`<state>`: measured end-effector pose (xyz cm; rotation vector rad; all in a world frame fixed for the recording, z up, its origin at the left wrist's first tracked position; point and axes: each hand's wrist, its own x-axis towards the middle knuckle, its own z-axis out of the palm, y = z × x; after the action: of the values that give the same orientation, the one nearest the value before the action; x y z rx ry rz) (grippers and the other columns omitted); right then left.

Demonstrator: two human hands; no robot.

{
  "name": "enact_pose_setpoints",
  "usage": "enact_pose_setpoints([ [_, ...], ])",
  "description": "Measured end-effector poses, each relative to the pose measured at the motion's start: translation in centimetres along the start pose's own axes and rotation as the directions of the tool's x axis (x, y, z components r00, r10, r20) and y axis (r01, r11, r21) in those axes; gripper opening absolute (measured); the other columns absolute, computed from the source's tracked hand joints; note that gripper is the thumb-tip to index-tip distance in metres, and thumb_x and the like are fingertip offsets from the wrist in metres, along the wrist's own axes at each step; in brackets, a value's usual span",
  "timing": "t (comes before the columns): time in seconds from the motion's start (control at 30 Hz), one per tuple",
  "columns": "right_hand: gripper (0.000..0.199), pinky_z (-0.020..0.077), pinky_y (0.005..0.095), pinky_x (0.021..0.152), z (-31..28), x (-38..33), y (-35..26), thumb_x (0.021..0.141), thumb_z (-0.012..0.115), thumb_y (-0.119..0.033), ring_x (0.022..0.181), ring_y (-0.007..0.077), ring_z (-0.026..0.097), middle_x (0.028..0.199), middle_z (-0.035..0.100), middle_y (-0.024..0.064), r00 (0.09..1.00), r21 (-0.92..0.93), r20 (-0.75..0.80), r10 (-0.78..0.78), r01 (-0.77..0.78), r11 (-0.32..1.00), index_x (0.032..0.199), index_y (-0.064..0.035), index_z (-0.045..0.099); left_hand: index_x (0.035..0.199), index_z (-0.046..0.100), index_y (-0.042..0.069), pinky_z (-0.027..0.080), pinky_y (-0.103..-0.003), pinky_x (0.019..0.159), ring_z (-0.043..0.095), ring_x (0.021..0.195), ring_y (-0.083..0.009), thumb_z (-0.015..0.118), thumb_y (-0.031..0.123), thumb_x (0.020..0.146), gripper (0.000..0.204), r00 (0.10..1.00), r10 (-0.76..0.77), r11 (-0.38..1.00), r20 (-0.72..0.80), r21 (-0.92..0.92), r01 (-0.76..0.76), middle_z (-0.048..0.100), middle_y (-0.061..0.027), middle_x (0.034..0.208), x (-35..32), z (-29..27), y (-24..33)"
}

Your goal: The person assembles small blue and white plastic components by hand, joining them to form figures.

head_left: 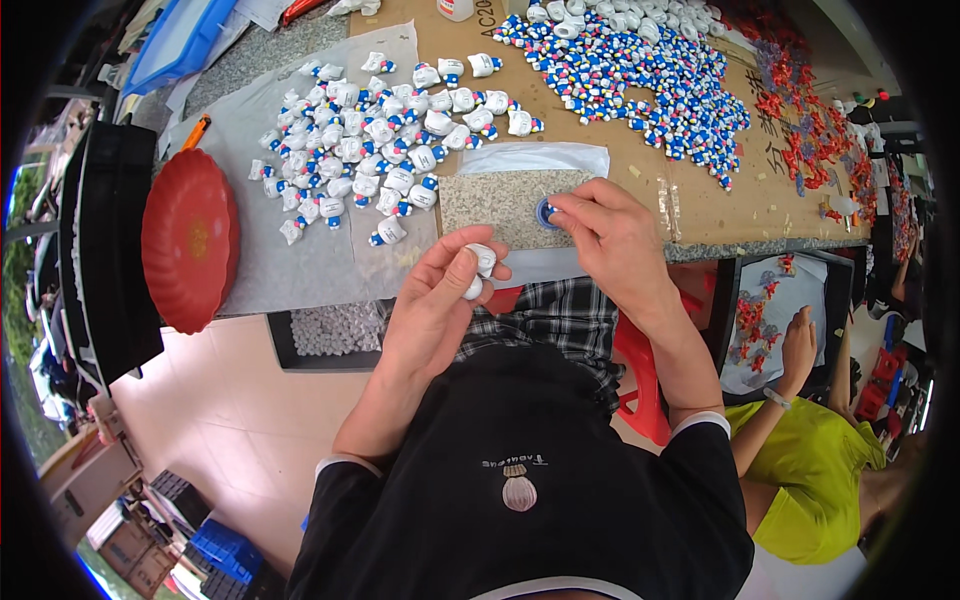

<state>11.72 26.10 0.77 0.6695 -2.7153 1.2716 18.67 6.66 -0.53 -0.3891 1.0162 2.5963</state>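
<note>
My left hand (440, 290) is closed round a small white figurine part (484, 262), pinched between thumb and fingers above the table's near edge. A second rounded white part (474, 288) shows just below it in the same hand. My right hand (612, 235) is pinched at the fingertips over a small round blue dish (544, 212) on a speckled stone slab (480, 205). Something tiny, partly blue and white, seems to be between those fingertips, but they hide most of it. Several white-and-blue figurines (390, 232) lie on the paper sheet at the left.
Many small blue parts (640, 90) are heaped at the back right, with white parts (640, 18) behind them. A red scalloped bowl (192, 240) is at the left. Below the table edge sits a tray of white pieces (335, 330). At right, another person's hand (799, 345) rests by a tray.
</note>
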Motion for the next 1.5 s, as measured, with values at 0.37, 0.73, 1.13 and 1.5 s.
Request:
enact_pose_setpoints([
  [0.37, 0.018, 0.0436, 0.0229, 0.063, -0.7, -0.6, -0.3, 0.082, 0.065, -0.006, 0.075, 0.0086, 0.057, 0.082, 0.063, 0.0048, 0.918, 0.65, 0.145, 0.37, -0.371, 0.664, 0.098, 0.0019, 0.066, 0.115, 0.054, 0.002, 0.051, -0.025, 0.068, 0.062, 0.084, -0.0162, 0.056, 0.009, 0.089, 0.027, 0.998, 0.006, 0.998, -0.065, 0.057, -0.002, 0.061, -0.0105, 0.104, 1.2, 1.4, -1.0],
  [0.73, 0.017, 0.0461, 0.0225, 0.07, 0.2, -1.9, -1.4, 0.082, 0.063, 0.0, 0.081, 0.0099, 0.058, 0.089, 0.063, 0.0076, 0.919, 0.74, 0.237, 0.316, -0.381, 0.554, 0.098, 0.0039, 0.065, 0.105, 0.058, -0.002, 0.052, -0.025, 0.069, 0.062, 0.079, -0.0148, 0.061, 0.001, 0.084, 0.022, 0.996, 0.088, 0.996, -0.002, 0.005, -0.088, 0.063, -0.011, 0.093, 2.3, 1.3, -2.5],
  [1.13, 0.018, 0.0478, 0.0235, 0.068, 1.8, -1.7, -1.1, 0.081, 0.063, 0.0, 0.078, 0.0101, 0.059, 0.088, 0.062, 0.0068, 0.944, 0.789, 0.145, 0.296, -0.291, 0.541, 0.099, 0.0031, 0.065, 0.098, 0.059, -0.002, 0.048, -0.022, 0.06, 0.06, 0.072, -0.0126, 0.062, 0.001, 0.083, 0.016, 0.975, 0.221, 0.953, 0.009, 0.211, -0.218, 0.063, -0.0096, 0.088, 3.2, 1.7, -1.7],
  [1.5, 0.018, 0.0471, 0.0324, 0.064, -3.1, 4.0, 6.9, 0.075, 0.067, -0.01, 0.072, 0.0254, 0.06, 0.084, 0.062, 0.0106, 0.923, -0.164, -0.34, 0.181, -0.247, 0.955, 0.091, -0.0019, 0.065, 0.097, 0.065, -0.001, 0.044, -0.022, 0.065, 0.054, 0.067, -0.0071, 0.07, 0.014, 0.078, 0.025, 0.668, 0.744, 0.228, -0.005, 0.942, -0.246, 0.065, -0.0041, 0.083, 8.5, -1.7, 8.3],
])
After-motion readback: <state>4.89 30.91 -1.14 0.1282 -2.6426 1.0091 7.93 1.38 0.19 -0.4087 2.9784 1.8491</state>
